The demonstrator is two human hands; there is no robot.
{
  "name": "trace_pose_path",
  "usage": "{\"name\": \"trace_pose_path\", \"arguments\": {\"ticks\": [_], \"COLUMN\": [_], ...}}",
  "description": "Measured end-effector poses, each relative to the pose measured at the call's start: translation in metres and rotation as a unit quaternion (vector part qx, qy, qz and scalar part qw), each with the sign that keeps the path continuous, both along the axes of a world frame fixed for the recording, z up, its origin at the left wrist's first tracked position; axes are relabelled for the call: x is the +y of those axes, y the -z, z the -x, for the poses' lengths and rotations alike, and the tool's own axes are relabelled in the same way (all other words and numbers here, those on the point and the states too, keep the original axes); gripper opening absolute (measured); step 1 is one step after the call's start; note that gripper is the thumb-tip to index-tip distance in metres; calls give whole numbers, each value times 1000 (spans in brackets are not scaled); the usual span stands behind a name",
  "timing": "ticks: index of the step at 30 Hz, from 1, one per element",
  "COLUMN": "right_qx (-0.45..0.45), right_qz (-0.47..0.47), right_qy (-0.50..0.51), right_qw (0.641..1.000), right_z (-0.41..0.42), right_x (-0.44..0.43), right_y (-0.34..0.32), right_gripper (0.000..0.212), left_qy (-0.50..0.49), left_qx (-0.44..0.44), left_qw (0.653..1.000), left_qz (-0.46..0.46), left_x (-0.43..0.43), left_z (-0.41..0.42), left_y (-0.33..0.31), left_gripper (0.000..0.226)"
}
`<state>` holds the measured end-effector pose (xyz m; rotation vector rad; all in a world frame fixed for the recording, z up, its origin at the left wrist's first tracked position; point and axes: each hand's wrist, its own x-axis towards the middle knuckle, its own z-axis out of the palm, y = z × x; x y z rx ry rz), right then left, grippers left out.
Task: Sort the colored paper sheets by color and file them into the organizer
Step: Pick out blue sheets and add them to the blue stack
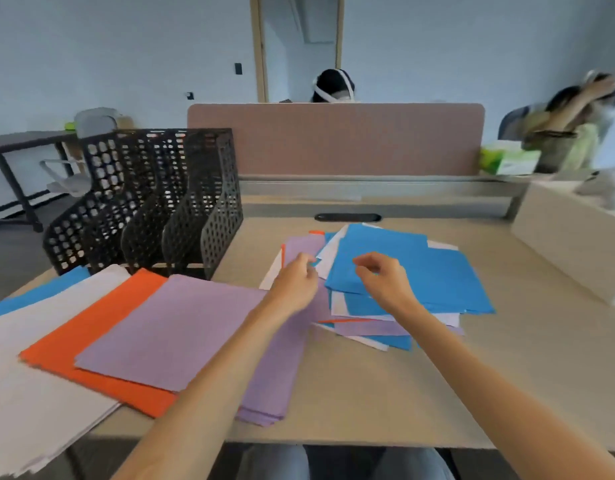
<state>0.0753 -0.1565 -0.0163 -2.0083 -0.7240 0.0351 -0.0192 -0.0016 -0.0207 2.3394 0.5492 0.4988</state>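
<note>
A mixed pile of sheets lies mid-table with a blue sheet (437,271) on top and white, orange and purple edges showing below. My left hand (294,284) pinches the upper edge of a long purple sheet (282,368) that hangs toward the front edge. My right hand (385,278) hovers over the blue sheet with fingers loosely curled and nothing seen between them. At the left, sorted stacks overlap: blue (32,296), white (32,382), orange (91,341) and purple (171,327). The black mesh organizer (153,202) stands behind them, its slots empty.
A pink divider panel (333,140) closes the back of the desk. A beige box (569,244) sits at the right, with a green tissue box (507,161) and a mesh cup (552,150) behind it. Other people sit beyond the divider.
</note>
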Motion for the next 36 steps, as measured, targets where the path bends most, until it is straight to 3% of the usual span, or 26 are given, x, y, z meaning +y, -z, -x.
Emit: {"name": "trace_pose_path", "arguments": {"ticks": [5,8,11,15,18,22,28,31,34,36], "right_qx": [-48,-89,-93,-112,-134,-140,-181,-181,-200,-241], "right_qz": [100,278,340,355,357,341,270,244,175,135], "right_qy": [35,16,-13,-36,-48,-61,-70,-81,-99,-78], "right_qw": [993,956,936,927,923,927,943,949,959,958], "right_z": [-51,-67,-75,-81,-78,-75,-75,-81,-87,-89], "right_x": [-45,-53,-55,-56,-60,-68,-79,-82,-84,-84], "right_y": [21,34,43,39,37,29,33,34,35,37], "right_gripper": [29,72,95,100,104,92,75,56,23,17], "left_qy": [21,-16,-9,-11,-31,-41,-41,-32,-36,-40], "left_qx": [32,38,26,-26,-120,-157,-102,-99,-110,-116], "left_qw": [999,999,999,994,957,915,882,866,854,849], "left_qz": [5,-18,-38,109,261,369,458,489,508,514], "left_x": [-11,-11,-11,-7,-9,-10,5,6,6,9], "left_z": [-67,-81,-85,-85,-84,-85,-77,-72,-69,-68], "left_y": [24,40,53,48,41,34,26,18,15,16], "left_gripper": [33,37,45,59,54,60,77,73,67,62]}}
